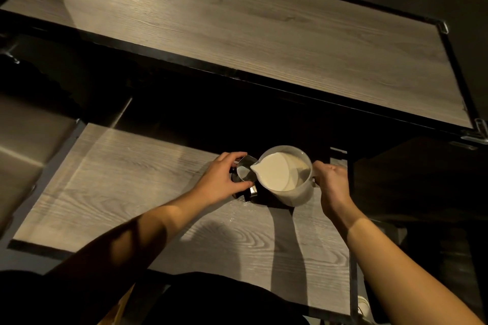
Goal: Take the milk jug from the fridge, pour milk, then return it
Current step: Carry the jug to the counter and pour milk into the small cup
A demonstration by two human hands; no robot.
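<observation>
Head view: pouring step in hand, judging by the tilt. Jug (284,175), out of the fridge and over the bench (137,187), tipped left with spout over the rim of a steel pitcher (245,172); milk pooled toward the spout, no stream clearly visible. Right hand (333,185) closed around the jug's handle. Left hand (220,179) half open, fingers and thumb curved against the pitcher, steadying it. Next, probably: tilt further until filled, then level the jug and carry it back to the fridge, out of sight here.
</observation>
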